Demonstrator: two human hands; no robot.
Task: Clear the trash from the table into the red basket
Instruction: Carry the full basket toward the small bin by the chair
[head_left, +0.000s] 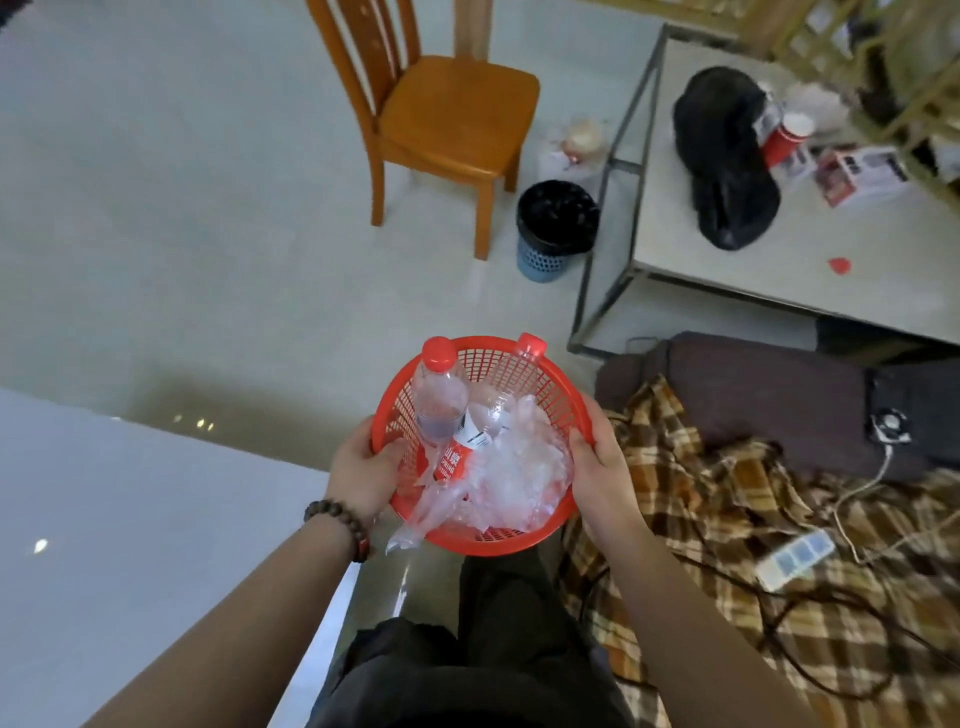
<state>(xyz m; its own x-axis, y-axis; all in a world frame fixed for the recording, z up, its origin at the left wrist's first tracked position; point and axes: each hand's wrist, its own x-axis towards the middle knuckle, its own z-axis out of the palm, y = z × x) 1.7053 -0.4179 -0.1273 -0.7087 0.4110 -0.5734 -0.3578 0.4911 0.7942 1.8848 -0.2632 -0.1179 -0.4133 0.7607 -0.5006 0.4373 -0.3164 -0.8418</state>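
Both hands hold a round red plastic basket (480, 441) in front of the person's body, above their dark trousers and the floor. The left hand (363, 475) has its grip closed on the basket's left rim, thumb curled inside, with a bead bracelet (340, 525) on the wrist. The right hand (597, 462) has its grip closed on the right rim, fingers wrapped down the outer wall. Inside the basket, two clear water bottles with red caps stand leaning: the left bottle (439, 395) is nearly upright, and the right bottle (501, 395) tilts so its long axis runs from the basket's middle up toward the far rim. Crumpled clear plastic wrap (519, 467) fills the nearer half, and one strip hangs over the near-left rim. The worktop (779, 260), a pale low table with a metal frame, lies well apart, forward and to the right of the basket, so the right hand is the nearer one to it. On it sit a black plastic bag (727, 156), a red paper cup (787, 137), a printed carton (862, 174) and a small red scrap (839, 266). This remaining trash suggests the task is partly done; reaching it would likely mean carrying the basket rightward and forward. A wooden chair (441, 119) and a black-lined floor bin (556, 228) stand ahead.
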